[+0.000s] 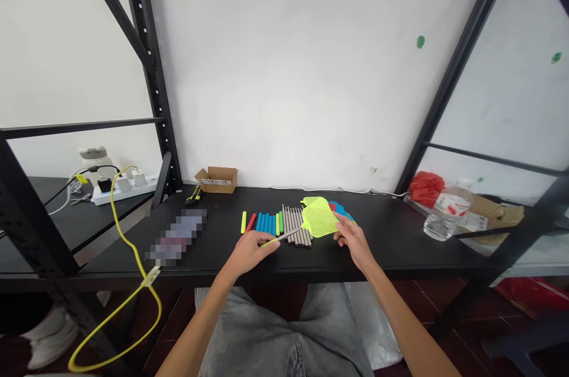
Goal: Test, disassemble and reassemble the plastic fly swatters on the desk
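Observation:
A yellow-green fly swatter with a perforated head (320,218) and a metal rod is held between both hands. My left hand (254,251) is closed around its handle end, where a bit of yellow-green grip shows. At the right edge of the head, my right hand (351,237) has its thumb and fingers closed on the mesh. Beneath it lies a row of metal rods (291,220). Left of the rods are several coloured handle tubes, among them blue tubes (265,223), a red tube (251,223) and a yellow tube (243,222). More swatter heads (340,208), blue and red, are partly hidden behind.
On the black table (391,246) are a small cardboard box (217,180), a yellow-black cutter (194,195) and a blurred phone-like object (180,237) with a yellow cable (133,246). A plastic bottle (448,210) and red bag (425,188) stand right, beyond the black rack post (453,80).

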Demonstrator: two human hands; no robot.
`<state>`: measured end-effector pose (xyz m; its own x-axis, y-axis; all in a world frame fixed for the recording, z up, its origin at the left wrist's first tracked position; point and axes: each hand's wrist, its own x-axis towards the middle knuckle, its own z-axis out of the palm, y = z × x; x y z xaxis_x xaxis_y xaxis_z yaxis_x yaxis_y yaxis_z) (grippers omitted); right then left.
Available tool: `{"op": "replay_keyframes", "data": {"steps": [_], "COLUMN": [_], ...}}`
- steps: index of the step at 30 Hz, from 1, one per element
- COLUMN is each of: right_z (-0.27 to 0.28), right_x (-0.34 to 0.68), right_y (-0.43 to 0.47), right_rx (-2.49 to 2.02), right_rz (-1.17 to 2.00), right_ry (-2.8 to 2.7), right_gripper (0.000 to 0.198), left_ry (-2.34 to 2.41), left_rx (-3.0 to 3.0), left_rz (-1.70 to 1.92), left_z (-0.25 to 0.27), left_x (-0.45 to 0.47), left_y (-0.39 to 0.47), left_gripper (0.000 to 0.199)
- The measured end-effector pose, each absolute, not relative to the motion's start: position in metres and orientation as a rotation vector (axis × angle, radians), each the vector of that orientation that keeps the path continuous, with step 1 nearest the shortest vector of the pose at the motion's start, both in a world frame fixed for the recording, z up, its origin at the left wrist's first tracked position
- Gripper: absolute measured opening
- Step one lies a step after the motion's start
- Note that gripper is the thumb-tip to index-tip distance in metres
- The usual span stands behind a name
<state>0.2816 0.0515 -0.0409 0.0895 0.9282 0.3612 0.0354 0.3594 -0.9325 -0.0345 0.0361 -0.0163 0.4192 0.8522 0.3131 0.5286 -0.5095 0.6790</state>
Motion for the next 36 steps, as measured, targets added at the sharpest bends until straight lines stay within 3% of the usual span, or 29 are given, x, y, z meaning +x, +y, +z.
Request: {"op": "replay_keyframes", "data": {"steps": [36], "right_z": [-0.0406], "right_x": [0.283], "right_y": [0.0504], "right_rx": [-1.063], "right_rz": [0.917], "right_ry": [-1.386], "right_gripper": [0.05], "left_ry": [1.139], "left_rx": [2.185], "left_rz": [0.885], "left_z": [-0.0185], "left_x": [-0.036], "left_y": [0.0341], "left_gripper": [0.045]}}
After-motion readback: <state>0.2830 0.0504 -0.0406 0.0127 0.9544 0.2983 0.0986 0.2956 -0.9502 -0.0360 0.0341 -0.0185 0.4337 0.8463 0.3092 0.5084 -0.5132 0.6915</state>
